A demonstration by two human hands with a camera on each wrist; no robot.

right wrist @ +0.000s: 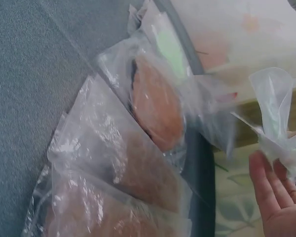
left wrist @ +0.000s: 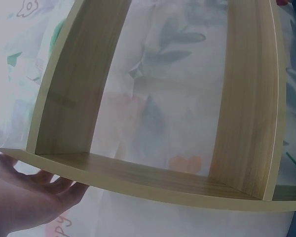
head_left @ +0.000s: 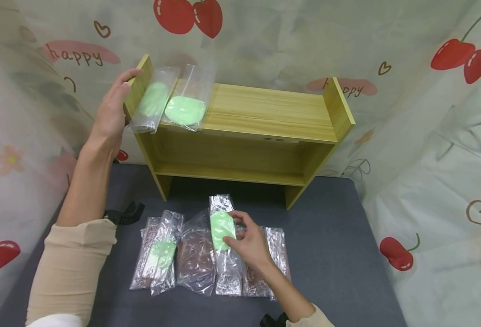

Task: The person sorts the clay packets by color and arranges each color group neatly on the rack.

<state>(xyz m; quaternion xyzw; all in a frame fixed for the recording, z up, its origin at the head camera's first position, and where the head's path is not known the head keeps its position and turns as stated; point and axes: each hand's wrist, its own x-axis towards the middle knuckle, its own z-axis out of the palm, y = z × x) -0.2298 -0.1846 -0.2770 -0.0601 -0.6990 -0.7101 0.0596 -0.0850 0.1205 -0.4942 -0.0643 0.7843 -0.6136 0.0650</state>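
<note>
My left hand (head_left: 111, 109) grips the upper left side panel of a wooden two-tier shelf (head_left: 265, 111). In the left wrist view its fingers curl at the edge of the side panel (left wrist: 148, 182). My right hand (head_left: 252, 245) pinches a clear plastic bag with a flat light-green piece (head_left: 221, 227) in it, thumb and forefinger at the green piece's right edge. The right wrist view shows the raised clear plastic (right wrist: 274, 98) at the fingertips. Two more bags with green pieces, one tilted (head_left: 154, 100) and one beside it (head_left: 185, 110), lean at the top tier's left end.
Bags with brown contents (head_left: 195, 259) lie in a row on the dark grey table (head_left: 330, 254) before the shelf. A bag with a green piece (head_left: 160, 254) lies over the left ones. Printed cloth (head_left: 265, 41) hangs behind and at both sides.
</note>
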